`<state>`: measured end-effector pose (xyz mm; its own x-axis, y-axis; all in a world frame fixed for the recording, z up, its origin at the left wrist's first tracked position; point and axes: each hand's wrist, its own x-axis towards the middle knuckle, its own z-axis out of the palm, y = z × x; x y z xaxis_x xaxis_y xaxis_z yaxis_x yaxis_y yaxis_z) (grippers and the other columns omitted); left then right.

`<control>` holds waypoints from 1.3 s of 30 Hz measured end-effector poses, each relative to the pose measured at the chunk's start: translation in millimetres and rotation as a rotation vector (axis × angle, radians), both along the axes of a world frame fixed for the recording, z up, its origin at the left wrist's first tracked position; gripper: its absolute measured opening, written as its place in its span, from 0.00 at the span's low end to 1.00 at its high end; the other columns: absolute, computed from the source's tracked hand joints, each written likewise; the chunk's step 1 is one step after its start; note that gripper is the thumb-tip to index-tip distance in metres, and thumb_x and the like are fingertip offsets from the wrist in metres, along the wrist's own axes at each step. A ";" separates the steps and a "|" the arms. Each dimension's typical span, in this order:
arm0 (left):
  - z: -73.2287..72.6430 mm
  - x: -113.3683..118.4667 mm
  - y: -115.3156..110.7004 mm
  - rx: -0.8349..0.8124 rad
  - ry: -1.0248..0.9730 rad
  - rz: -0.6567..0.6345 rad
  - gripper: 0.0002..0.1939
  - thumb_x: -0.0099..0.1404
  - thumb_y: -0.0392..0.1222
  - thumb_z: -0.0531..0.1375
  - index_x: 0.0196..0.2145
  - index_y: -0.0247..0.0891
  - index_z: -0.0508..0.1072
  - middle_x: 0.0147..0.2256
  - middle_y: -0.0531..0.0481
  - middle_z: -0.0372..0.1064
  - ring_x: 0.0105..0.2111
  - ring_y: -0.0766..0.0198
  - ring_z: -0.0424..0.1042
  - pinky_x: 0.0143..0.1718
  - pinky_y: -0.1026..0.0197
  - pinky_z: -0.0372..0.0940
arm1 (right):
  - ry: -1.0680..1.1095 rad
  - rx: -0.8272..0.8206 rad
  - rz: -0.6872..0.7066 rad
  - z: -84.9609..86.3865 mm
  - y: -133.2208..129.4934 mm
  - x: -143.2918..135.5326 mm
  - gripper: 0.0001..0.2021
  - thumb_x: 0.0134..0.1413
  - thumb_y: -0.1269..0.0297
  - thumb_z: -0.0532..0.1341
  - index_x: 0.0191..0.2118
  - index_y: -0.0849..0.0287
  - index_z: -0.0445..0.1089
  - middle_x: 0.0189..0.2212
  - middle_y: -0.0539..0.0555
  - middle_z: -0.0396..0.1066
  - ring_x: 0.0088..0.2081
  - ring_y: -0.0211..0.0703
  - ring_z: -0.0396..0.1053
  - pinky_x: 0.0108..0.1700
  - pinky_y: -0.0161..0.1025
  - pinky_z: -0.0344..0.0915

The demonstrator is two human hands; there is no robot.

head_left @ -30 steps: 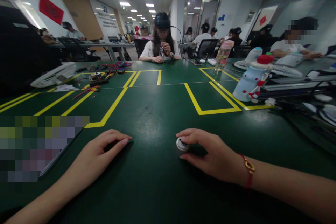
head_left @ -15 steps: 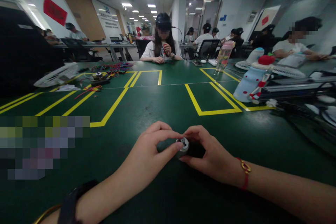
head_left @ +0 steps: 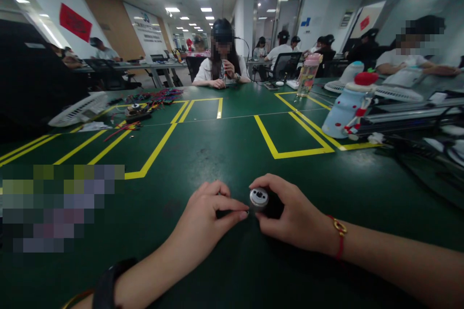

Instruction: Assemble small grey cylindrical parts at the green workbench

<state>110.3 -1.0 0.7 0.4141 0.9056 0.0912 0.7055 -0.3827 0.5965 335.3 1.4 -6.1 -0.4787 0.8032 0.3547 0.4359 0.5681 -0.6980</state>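
On the desk (head_left: 213, 147), my right hand (head_left: 288, 210) is clasping a cylinder (head_left: 259, 196), my left hand (head_left: 206, 207) pinching a separate tiny piece (head_left: 248, 211).

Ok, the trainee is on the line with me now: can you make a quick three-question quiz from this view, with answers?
1. Which hand has hold of the metal cylinder?
2. True or false: the pale end of the cylinder, the one with dark holes, faces up.
3. What is the left hand doing? A) lying flat, palm down; B) pinching a tiny piece at its fingertips; C) clenched in a fist.

Key: 1. The right hand. 2. True. 3. B; the piece is too small to identify.
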 end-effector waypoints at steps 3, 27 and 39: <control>-4.3 4.1 0.8 0.035 0.058 -0.024 0.06 0.64 0.46 0.66 0.37 0.58 0.83 0.35 0.52 0.69 0.38 0.58 0.67 0.39 0.56 0.59 | -0.013 -0.009 0.001 -0.1 -0.7 -1.4 0.20 0.46 0.70 0.63 0.48 0.57 0.67 0.42 0.52 0.71 0.40 0.36 0.69 0.42 0.35 0.67; -4.2 -116.1 -7.2 -0.094 -0.008 0.339 0.20 0.65 0.62 0.59 0.46 0.51 0.80 0.45 0.49 0.72 0.42 0.55 0.74 0.38 0.59 0.69 | -0.525 0.220 -0.984 0.4 36.2 237.5 0.33 0.49 0.42 0.62 0.56 0.57 0.64 0.49 0.68 0.70 0.47 0.63 0.70 0.46 0.58 0.67; -4.9 -117.1 -9.0 -0.045 0.016 0.318 0.19 0.65 0.62 0.58 0.44 0.50 0.81 0.45 0.49 0.74 0.44 0.53 0.74 0.41 0.58 0.70 | -0.415 0.108 0.115 14.1 1.8 -10.0 0.11 0.59 0.51 0.61 0.43 0.47 0.77 0.50 0.52 0.72 0.53 0.48 0.64 0.54 0.51 0.56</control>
<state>-6.8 -10.0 -4.2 0.1109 0.9929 0.0439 0.7952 -0.1151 0.5953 325.3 3.2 8.0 -0.6823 0.7053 0.1925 0.5965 0.6892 -0.4112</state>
